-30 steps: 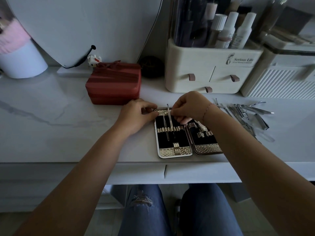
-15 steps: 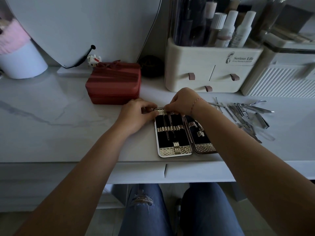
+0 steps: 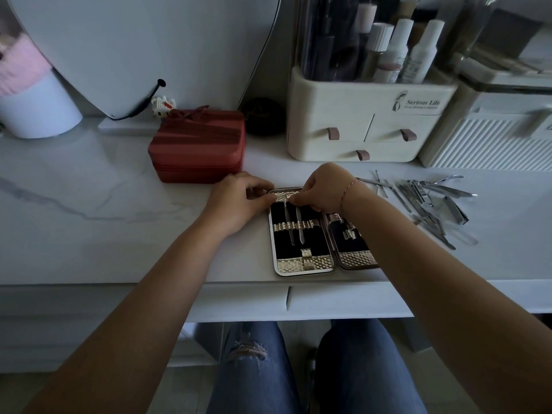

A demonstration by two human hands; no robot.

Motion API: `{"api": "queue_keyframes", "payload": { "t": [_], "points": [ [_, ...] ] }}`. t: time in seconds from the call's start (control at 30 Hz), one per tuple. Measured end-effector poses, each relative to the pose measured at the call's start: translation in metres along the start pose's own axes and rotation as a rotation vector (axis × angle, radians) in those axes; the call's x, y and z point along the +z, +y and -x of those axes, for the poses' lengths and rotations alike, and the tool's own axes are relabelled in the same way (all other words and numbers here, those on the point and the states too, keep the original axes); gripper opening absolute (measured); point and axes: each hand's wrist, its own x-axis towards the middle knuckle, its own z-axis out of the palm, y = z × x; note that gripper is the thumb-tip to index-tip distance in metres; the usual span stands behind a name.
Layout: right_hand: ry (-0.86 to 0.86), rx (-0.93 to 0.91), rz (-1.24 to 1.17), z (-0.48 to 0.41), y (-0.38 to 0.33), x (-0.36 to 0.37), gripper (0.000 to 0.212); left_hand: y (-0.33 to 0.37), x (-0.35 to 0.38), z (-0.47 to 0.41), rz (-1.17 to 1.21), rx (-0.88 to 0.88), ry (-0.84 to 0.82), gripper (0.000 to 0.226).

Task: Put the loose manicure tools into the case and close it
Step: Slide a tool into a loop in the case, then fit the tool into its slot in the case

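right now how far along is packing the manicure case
Early. Done: two thin tools sit under the strap in the left half of the open case. In hand: the right hand pinches the top of one, while the left hand rests at the case's top left corner. Left: the pile on the right is unpacked, and the case isn't closed.

Organizer brand: "Serious Life", in dark script on the front of the cream drawer organizer [image 3: 370,115], at its upper right corner, above the right-hand drawer.
Logo beside it: a small line-drawn figure, just left of the words.
Tagline: one line of smaller print under the brand, too small to read.
Ribbed white box [image 3: 493,138]: a label at the picture's right edge, cut off and blurred, unreadable.
Bottles in the organizer: print on them blurred, unreadable.
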Motion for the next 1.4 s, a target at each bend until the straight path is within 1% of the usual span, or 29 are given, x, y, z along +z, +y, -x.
{"api": "queue_keyframes", "payload": {
  "t": [0.3, 0.43, 0.5, 0.57, 0.63, 0.67, 0.7, 0.73, 0.77, 0.87, 0.97, 1.2, 1.4],
  "points": [
    [0.038, -0.015, -0.031, 0.0, 0.007, 0.006, 0.036, -0.003, 0.001, -0.002, -0.015, 0.021, 0.002, 0.021],
    [0.069, -0.064, -0.039, 0.001, 0.012, 0.009, 0.038, -0.003, 0.0, -0.001, -0.024, 0.024, 0.002, 0.021],
    [0.072, -0.126, -0.125, 0.006, 0.017, 0.008, 0.033, -0.004, 0.0, -0.001, -0.017, 0.029, 0.003, 0.02],
    [0.084, -0.175, -0.33, 0.013, 0.029, 0.0, 0.022, -0.006, 0.001, -0.002, -0.005, 0.033, 0.003, 0.02],
    [0.215, -0.189, -0.454, 0.017, 0.051, -0.02, 0.012, -0.008, 0.002, -0.002, -0.002, 0.043, 0.001, 0.019],
    [0.316, -0.177, -0.453, 0.018, 0.064, -0.031, 0.009, -0.008, 0.002, -0.002, 0.0, 0.046, 0.001, 0.019],
    [0.41, -0.149, -0.41, 0.018, 0.078, -0.043, 0.009, -0.008, 0.002, -0.003, 0.002, 0.046, 0.001, 0.019],
    [0.471, -0.108, -0.337, 0.018, 0.091, -0.052, 0.01, -0.009, 0.002, -0.003, 0.004, 0.044, 0.0, 0.02],
    [0.487, -0.069, -0.249, 0.016, 0.101, -0.058, 0.012, -0.009, 0.003, -0.003, 0.006, 0.042, -0.001, 0.02],
    [0.428, -0.032, -0.034, 0.009, 0.117, -0.06, 0.013, -0.011, 0.003, -0.004, 0.017, 0.042, 0.007, 0.02],
    [0.388, -0.049, 0.085, -0.001, 0.117, -0.052, 0.016, -0.012, 0.004, -0.003, 0.028, 0.039, 0.001, 0.02],
    [0.365, 0.038, 0.191, -0.015, 0.122, -0.05, 0.014, -0.01, 0.003, -0.003, 0.02, 0.041, -0.007, 0.02],
    [0.279, 0.048, 0.14, -0.013, 0.121, -0.054, 0.014, -0.01, 0.003, -0.003, 0.015, 0.045, -0.01, 0.02]
  ]
}}
